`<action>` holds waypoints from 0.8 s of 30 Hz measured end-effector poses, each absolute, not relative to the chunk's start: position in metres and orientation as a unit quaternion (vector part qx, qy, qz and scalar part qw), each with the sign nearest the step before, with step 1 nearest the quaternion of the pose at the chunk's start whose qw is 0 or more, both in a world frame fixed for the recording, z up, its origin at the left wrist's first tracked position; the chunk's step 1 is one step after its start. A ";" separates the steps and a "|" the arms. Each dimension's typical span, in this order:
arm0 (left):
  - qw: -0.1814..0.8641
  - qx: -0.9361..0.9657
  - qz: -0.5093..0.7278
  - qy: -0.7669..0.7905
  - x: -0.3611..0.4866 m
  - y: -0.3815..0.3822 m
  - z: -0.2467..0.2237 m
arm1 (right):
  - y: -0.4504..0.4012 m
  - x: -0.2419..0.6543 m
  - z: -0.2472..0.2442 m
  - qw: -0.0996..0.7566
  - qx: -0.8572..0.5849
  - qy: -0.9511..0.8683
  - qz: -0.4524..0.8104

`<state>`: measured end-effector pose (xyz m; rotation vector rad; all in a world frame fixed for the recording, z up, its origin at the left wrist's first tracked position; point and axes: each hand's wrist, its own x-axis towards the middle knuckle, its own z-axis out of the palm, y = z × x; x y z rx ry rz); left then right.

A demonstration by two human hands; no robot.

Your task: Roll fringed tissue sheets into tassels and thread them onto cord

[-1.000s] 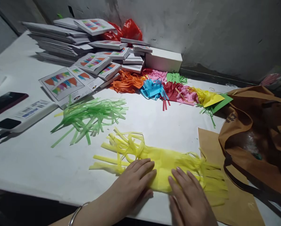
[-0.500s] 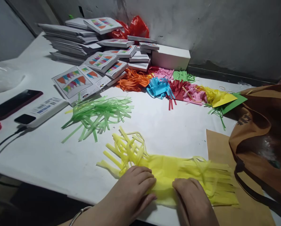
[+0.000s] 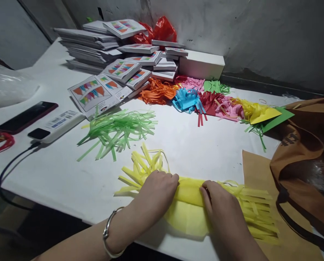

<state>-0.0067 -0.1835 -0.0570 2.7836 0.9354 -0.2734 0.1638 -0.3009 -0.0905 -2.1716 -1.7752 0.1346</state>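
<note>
White table [image 3: 200, 145] fills most of the view; grey wall [image 3: 273, 43] behind it on the far side. Brown bag [image 3: 289, 159] slumped at the right edge, mouth gaping, dark strap trailing toward the near side. Far left-centre: untidy pile of white packets [image 3: 124, 27], several covers printed with bunting, some sliding down toward the middle. Kraft paper sheet [image 3: 256, 168] flat at right, just beside the bag.

Yellow fringed tissue [image 3: 190, 217] at near centre, crosswise on the table: left fringe fans out loosely, right fringe lies over the kraft paper sheet. Its middle is gathered into a band between the hands, with a smooth flap hanging toward the near edge. Left hand [image 3: 158, 194] has fingers curled tight on the band's left part; thumb hidden. Right hand [image 3: 223, 206] has thumb and forefinger pinched narrow on the band's right part. Hands near each other, not touching.

Row of coloured fringe bundles [image 3: 186, 99] along the far side: orange, blue, dark red, pink, yellow, green. Green fringed tissue [image 3: 121, 127] lies loose left of centre. Clear plastic [image 3: 8, 85] far left. White box [image 3: 202, 65] against the wall, red plastic bag [image 3: 166, 29] behind the packets. Left side: phone [image 3: 26, 117], power bank [image 3: 60, 125] with dark cable [image 3: 1, 181], red cord [image 3: 8, 143]. Silver bracelet [image 3: 105, 233] on left wrist.
</note>
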 end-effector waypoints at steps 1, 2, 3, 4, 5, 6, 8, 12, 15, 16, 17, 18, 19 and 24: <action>0.094 0.939 -0.095 0.317 -0.006 -0.182 -0.058 | -0.298 0.165 -0.091 0.154 -0.768 -0.620 0.049; 0.091 0.938 -0.097 0.319 -0.005 -0.182 -0.059 | -0.296 0.166 -0.092 0.145 -0.772 -0.617 0.047; 0.089 0.938 -0.097 0.321 -0.005 -0.181 -0.060 | -0.295 0.166 -0.092 0.138 -0.774 -0.616 0.039; 0.088 0.937 -0.095 0.323 -0.005 -0.181 -0.061 | -0.294 0.167 -0.092 0.135 -0.774 -0.619 0.020; 0.087 0.938 -0.091 0.324 -0.005 -0.180 -0.062 | -0.294 0.167 -0.092 0.137 -0.769 -0.625 -0.013; 0.088 0.938 -0.087 0.325 -0.005 -0.180 -0.063 | -0.295 0.167 -0.090 0.142 -0.759 -0.633 -0.055; 0.090 0.937 -0.082 0.327 -0.005 -0.180 -0.066 | -0.298 0.165 -0.087 0.172 -0.718 -0.662 -0.132; 0.095 0.931 -0.093 0.339 -0.003 -0.177 -0.067 | -0.305 0.157 -0.087 0.220 -0.579 -0.773 -0.137; 0.097 0.927 -0.098 0.349 -0.003 -0.177 -0.064 | -0.307 0.152 -0.094 0.168 -0.551 -0.806 -0.137; 0.095 0.928 -0.086 0.348 -0.004 -0.177 -0.063 | -0.307 0.151 -0.097 0.156 -0.549 -0.808 -0.144; 0.092 0.932 -0.060 0.344 -0.006 -0.178 -0.062 | -0.307 0.151 -0.098 0.152 -0.545 -0.811 -0.150; 0.087 0.939 -0.020 0.333 -0.007 -0.180 -0.061 | -0.306 0.151 -0.098 0.152 -0.542 -0.812 -0.152; 0.082 0.946 0.027 0.313 -0.010 -0.182 -0.062 | -0.306 0.151 -0.098 0.158 -0.542 -0.812 -0.150; 0.061 0.971 0.142 0.180 -0.019 -0.193 -0.073 | -0.306 0.147 -0.090 0.263 -0.581 -0.765 -0.089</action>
